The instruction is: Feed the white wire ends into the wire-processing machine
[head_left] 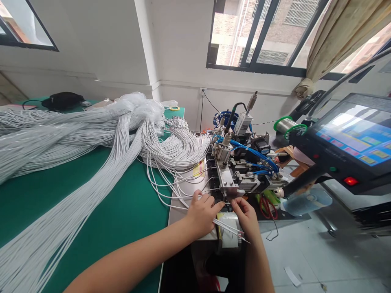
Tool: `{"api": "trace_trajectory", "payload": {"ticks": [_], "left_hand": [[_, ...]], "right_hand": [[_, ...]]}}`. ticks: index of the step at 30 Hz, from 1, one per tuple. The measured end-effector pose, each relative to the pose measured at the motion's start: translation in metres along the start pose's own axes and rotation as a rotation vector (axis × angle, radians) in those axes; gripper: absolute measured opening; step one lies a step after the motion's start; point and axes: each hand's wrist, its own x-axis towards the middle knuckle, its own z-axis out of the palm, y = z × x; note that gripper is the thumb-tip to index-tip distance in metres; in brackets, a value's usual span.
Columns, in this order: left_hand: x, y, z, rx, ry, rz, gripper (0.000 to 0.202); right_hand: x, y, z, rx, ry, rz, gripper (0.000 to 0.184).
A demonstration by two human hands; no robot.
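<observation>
My left hand (202, 213) is closed around a few white cables (227, 227); their stripped-looking ends stick out to the right, below the fingers. Its index finger points to a small black fixture at the front of a metal wire-processing machine (226, 176). On the other side of that fixture, my right hand (247, 219) has thumb and index finger pinched together near a short white cable end. The fingers hide exactly what it grips. Under both hands is a roll-like part (229, 240) wrapped in clear and yellow material.
Long bundles of white cable (122, 162) lie across the green table (137, 207), some looping into the machine. To the right are a touchscreen panel (357, 130), a solder wire spool (288, 126), red-handled scissors (268, 207) and a translucent blue container (308, 201).
</observation>
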Motion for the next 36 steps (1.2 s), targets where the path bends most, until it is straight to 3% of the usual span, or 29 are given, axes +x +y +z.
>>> {"api": "trace_trajectory", "payload": {"ticks": [5,13,23,32,36], "left_hand": [[0.000,0.000,0.000,0.010,0.002,-0.002,0.045],[-0.001,0.001,0.000,0.045,-0.001,-0.002,0.045],[0.002,0.003,-0.003,0.074,-0.077,0.016,0.052],[0.009,0.005,-0.004,0.150,-0.147,0.026,0.059],[0.008,0.005,-0.003,0.139,-0.108,0.027,0.056]], "right_hand": [[0.001,-0.002,0.000,0.050,-0.045,0.023,0.038],[0.001,0.000,0.002,0.026,0.007,-0.010,0.035],[0.008,0.000,-0.002,0.020,-0.151,0.058,0.040],[0.010,0.001,0.005,0.233,-0.131,0.170,0.039],[0.008,0.010,0.006,0.282,-0.118,0.172,0.040]]}}
